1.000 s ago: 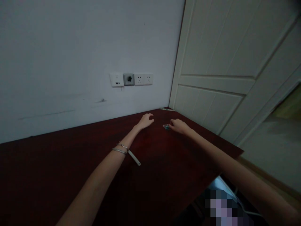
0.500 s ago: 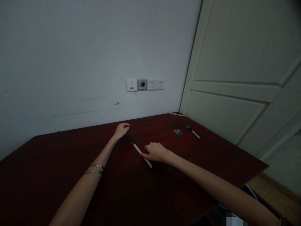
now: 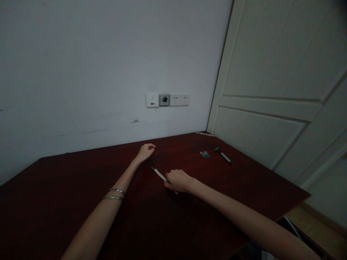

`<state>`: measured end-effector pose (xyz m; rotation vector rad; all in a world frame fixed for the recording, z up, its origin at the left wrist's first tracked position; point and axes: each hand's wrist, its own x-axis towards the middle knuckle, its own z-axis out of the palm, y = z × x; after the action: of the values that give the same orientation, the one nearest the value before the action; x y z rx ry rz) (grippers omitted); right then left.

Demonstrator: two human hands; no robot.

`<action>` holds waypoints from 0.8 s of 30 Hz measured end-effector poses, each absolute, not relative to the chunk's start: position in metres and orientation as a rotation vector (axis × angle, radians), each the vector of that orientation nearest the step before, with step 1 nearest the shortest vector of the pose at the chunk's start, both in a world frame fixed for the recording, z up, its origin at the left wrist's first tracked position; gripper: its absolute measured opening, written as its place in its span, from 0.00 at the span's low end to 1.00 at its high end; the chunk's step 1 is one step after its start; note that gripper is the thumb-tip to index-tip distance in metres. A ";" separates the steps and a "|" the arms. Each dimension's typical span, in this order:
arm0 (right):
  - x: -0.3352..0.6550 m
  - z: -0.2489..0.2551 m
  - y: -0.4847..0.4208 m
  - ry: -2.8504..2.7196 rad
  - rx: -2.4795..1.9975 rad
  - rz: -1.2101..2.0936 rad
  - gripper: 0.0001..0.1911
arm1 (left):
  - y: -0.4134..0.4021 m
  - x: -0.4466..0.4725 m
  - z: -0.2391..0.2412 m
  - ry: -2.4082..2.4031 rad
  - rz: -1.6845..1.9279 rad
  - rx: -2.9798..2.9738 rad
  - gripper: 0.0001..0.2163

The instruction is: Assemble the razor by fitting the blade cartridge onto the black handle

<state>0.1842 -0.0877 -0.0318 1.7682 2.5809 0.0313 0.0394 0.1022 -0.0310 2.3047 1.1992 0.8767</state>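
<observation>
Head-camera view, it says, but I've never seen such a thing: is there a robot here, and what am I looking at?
No robot, just one person's two bare hands. The camera is worn on that person's head, looking forward and down, so the arms stretch away from you. On the dark red table lie a small clear packet and, to its right, a razor. The right hand grips a slim white stick with a dark tip. The left hand, with bracelets on its arm, is apart from the stick; nothing shows in its fingers. Behind is a wall with sockets.
</observation>
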 end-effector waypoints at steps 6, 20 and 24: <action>0.242 -0.019 -0.089 2.453 2.010 0.080 0.19 | 0.096 0.056 -0.025 1.217 0.874 2.331 0.12; 0.444 -0.045 -0.099 1.849 2.555 -0.018 0.18 | 0.065 0.165 -0.060 0.886 0.728 2.461 0.19; 0.448 -0.051 -0.098 1.839 2.489 0.020 0.18 | 0.045 0.211 -0.065 0.779 0.561 2.597 0.28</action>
<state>0.4476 -0.0976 -0.0508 2.4887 1.8393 0.0199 0.2108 0.0453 -0.0648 2.5970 0.7795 0.5614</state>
